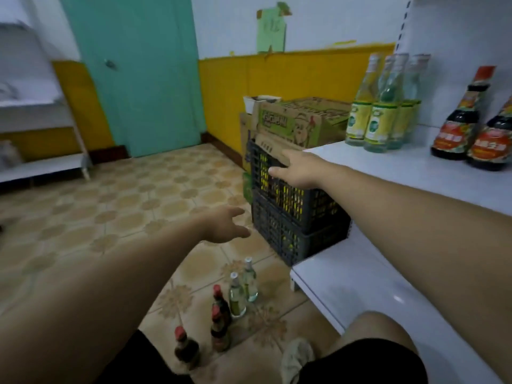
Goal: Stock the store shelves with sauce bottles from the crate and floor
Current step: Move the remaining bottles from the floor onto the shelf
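By the 2 stacked dark plastic crates (293,217), the left hand (224,224) and right hand (299,169) spread loose, empty fingers.

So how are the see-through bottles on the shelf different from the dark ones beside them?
The see-through bottles are tall and slim; the dark bottles have wide round bodies. The see-through bottles wear yellow-green labels, the dark bottles red-orange ones. Both kinds stand upright on the white shelf.
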`<state>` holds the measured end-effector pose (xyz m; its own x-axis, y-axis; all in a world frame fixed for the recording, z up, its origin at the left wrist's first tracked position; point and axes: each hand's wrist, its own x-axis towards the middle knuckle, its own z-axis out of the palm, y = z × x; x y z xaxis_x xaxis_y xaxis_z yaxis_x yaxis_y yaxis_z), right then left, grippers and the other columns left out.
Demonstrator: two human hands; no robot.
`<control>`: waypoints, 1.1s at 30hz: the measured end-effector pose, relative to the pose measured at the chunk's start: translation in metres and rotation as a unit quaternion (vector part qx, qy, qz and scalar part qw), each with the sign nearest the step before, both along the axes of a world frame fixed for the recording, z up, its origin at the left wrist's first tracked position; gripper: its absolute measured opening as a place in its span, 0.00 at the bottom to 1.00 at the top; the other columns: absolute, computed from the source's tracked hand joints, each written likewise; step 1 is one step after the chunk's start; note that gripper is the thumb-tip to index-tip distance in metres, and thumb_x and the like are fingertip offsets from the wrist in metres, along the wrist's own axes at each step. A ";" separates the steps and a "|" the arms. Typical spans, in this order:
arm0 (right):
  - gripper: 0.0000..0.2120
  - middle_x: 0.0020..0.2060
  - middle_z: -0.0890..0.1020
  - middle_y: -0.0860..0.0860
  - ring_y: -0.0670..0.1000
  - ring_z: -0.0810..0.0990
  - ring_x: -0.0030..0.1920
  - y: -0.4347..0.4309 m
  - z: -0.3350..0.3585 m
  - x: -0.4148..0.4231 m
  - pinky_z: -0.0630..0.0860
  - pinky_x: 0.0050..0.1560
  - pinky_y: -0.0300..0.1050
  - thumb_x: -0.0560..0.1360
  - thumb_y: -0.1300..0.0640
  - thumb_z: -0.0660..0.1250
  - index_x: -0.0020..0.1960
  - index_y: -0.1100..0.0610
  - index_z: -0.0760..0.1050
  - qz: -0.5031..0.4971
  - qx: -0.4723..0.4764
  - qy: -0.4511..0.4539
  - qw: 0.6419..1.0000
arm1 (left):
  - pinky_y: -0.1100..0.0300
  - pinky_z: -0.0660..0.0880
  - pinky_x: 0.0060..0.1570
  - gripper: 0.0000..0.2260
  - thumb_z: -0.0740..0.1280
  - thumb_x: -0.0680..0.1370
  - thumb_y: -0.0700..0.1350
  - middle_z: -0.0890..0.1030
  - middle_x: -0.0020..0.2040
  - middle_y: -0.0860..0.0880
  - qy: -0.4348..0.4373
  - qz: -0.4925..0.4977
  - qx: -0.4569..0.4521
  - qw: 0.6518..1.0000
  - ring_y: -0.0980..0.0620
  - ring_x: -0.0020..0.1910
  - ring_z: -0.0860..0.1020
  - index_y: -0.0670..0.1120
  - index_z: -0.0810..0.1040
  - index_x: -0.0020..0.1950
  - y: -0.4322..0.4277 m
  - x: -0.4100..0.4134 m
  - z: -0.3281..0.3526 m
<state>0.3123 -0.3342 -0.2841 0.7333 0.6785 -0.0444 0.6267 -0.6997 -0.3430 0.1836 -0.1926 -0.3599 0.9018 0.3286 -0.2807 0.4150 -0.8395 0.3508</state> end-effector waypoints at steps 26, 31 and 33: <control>0.36 0.77 0.60 0.51 0.55 0.63 0.74 0.280 -0.424 -0.095 0.63 0.71 0.47 0.77 0.49 0.67 0.79 0.51 0.53 0.261 -0.259 0.272 0.889 | 0.53 0.59 0.73 0.36 0.69 0.76 0.51 0.59 0.77 0.45 0.234 0.252 -0.187 0.920 0.45 0.75 0.60 0.46 0.53 0.78 0.205 -0.124 -0.388; 0.23 0.64 0.74 0.52 0.58 0.75 0.60 0.276 -0.487 -0.112 0.72 0.57 0.50 0.76 0.53 0.66 0.69 0.48 0.65 0.302 -0.285 0.234 0.879 | 0.52 0.64 0.69 0.32 0.68 0.76 0.49 0.66 0.72 0.43 0.251 0.228 -0.233 0.911 0.43 0.70 0.66 0.47 0.58 0.76 0.201 -0.114 -0.439; 0.17 0.59 0.76 0.54 0.59 0.76 0.55 0.278 -0.494 -0.115 0.73 0.51 0.50 0.78 0.54 0.64 0.65 0.50 0.65 0.304 -0.281 0.213 0.885 | 0.53 0.66 0.67 0.32 0.69 0.75 0.47 0.69 0.71 0.43 0.247 0.228 -0.243 0.910 0.43 0.67 0.69 0.49 0.58 0.76 0.201 -0.110 -0.450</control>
